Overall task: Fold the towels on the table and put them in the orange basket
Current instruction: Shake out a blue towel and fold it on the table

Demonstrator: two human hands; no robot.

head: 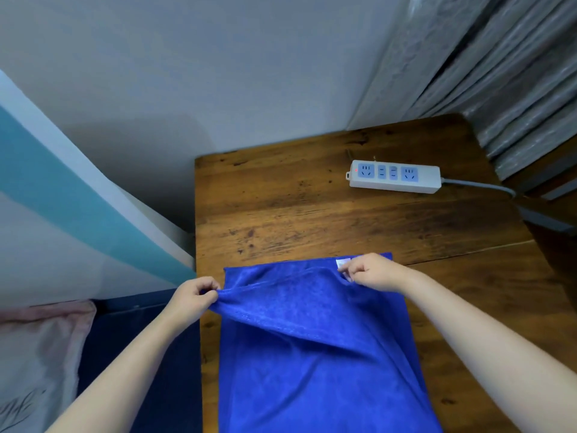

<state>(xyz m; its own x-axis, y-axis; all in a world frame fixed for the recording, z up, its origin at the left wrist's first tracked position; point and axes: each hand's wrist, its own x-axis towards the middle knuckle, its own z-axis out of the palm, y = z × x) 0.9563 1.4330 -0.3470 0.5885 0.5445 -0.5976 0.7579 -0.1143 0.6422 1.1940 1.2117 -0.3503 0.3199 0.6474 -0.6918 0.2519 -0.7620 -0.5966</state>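
Observation:
A bright blue towel (315,354) lies lengthwise on the wooden table (281,207), running from mid-table down past the bottom edge of the view. My left hand (193,300) pinches its upper layer at the left edge and lifts it off the layer below. My right hand (371,271) grips the same layer near the far right corner, beside a small white label (342,263). The lifted layer is stretched between both hands above the flat lower layer. No orange basket is in view.
A white power strip (395,176) with a grey cable (480,185) lies at the table's far right. Grey curtains (499,73) hang behind the right corner. Left of the table are a wall, a teal and white panel (62,195) and a pinkish cushion (37,354).

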